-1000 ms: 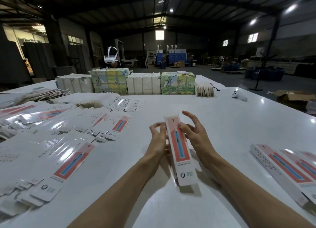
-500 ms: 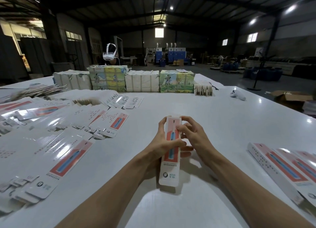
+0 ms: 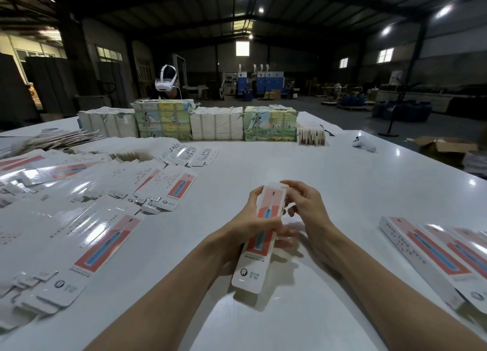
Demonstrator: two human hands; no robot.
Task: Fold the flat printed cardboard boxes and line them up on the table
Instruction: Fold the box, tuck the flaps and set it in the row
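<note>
A long white box (image 3: 263, 234) printed with a red panel and a blue toothbrush is held above the white table (image 3: 329, 182) in the middle of the view. My left hand (image 3: 250, 224) grips its middle, thumb across the printed face. At the box's far end my right hand (image 3: 307, 205) has its fingers curled on the end flap. Flat printed box blanks (image 3: 87, 248) lie spread over the left of the table. Folded boxes (image 3: 437, 255) lie side by side at the right edge.
Wrapped bundles of packs (image 3: 216, 122) stand in a row across the far side of the table. A person wearing a white headset (image 3: 166, 83) sits behind them. A white controller (image 3: 363, 143) lies at the far right. An open carton (image 3: 445, 146) sits on the floor beyond.
The box has gone from lying flat between both hands to being gripped round its middle by my left hand. My right hand has moved to its far end.
</note>
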